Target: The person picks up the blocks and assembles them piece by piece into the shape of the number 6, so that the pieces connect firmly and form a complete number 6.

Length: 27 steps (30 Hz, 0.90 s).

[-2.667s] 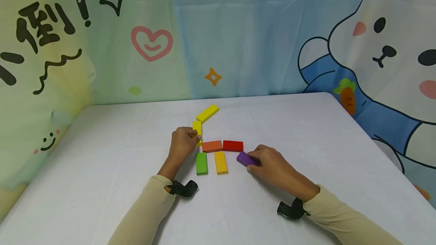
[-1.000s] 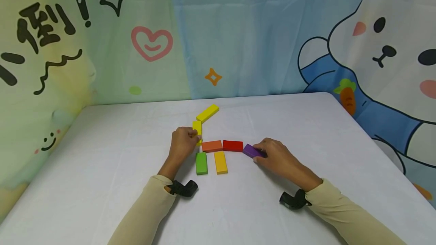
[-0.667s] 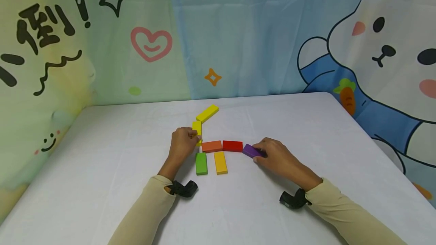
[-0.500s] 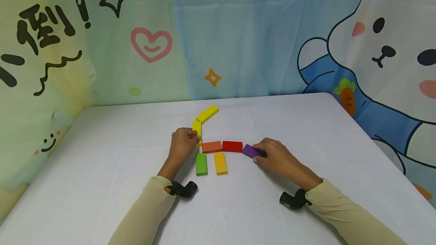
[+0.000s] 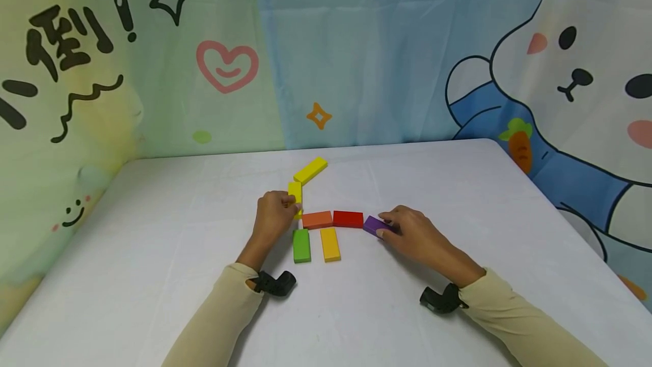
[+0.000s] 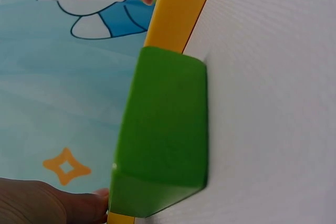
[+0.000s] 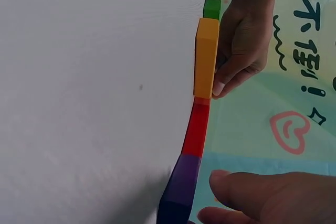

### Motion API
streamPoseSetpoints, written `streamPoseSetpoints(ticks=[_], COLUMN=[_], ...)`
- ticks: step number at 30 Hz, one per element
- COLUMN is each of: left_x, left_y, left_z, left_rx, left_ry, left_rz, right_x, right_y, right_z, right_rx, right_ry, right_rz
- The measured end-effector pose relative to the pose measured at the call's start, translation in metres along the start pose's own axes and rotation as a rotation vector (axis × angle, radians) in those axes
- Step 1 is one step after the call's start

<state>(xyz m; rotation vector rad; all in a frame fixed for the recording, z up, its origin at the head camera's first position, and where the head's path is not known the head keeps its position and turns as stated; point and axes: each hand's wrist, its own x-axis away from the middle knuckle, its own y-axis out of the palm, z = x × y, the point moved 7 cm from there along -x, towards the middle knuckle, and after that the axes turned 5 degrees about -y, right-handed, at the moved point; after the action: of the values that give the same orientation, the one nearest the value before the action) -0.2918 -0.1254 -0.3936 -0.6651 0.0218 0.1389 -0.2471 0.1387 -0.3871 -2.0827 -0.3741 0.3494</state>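
On the white table, my left hand (image 5: pixel 275 214) pinches an upright-lying yellow block (image 5: pixel 294 187) from its left side, its thumb and fingers hiding the lower half. My right hand (image 5: pixel 410 234) hovers around a purple block (image 5: pixel 376 225) that slants off the end of a red block (image 5: pixel 348 219). In the right wrist view, the thumb (image 7: pixel 236 190) stands apart from the purple block (image 7: pixel 181 187). An orange block (image 5: pixel 317 220) joins the red one end to end. Below them lie a green block (image 5: pixel 301 246) and an amber block (image 5: pixel 330 244). The green block (image 6: pixel 163 129) fills the left wrist view.
A second yellow block (image 5: pixel 311 170) slants away beyond the first. The white cloth table (image 5: pixel 153 231) reaches back to a printed fabric backdrop (image 5: pixel 382 61) with cartoon drawings. Each wrist wears a black camera mount (image 5: pixel 275 283).
My right hand slid the purple block up and right, from below the red block's corner to its right end. Its thumb and fingers have since loosened. The left hand stayed put.
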Motion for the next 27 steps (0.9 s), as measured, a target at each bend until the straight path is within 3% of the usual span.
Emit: streamPoseSetpoints(ticks=[7, 14, 27], left_x=[-0.001, 0.0, 0.0], left_y=[0.001, 0.002, 0.002], left_z=[0.0, 0.002, 0.0], left_rx=[-0.006, -0.004, -0.011], left_ry=[-0.028, -0.013, -0.01], left_rz=[-0.007, -0.007, 0.003], right_x=[0.006, 0.013, 0.018], right_y=[-0.016, -0.029, -0.037], right_z=[-0.002, 0.01, 0.038], right_rx=[-0.048, -0.033, -0.011], right_ry=[-0.093, -0.215, -0.228], right_rz=[0.056, 0.033, -0.066])
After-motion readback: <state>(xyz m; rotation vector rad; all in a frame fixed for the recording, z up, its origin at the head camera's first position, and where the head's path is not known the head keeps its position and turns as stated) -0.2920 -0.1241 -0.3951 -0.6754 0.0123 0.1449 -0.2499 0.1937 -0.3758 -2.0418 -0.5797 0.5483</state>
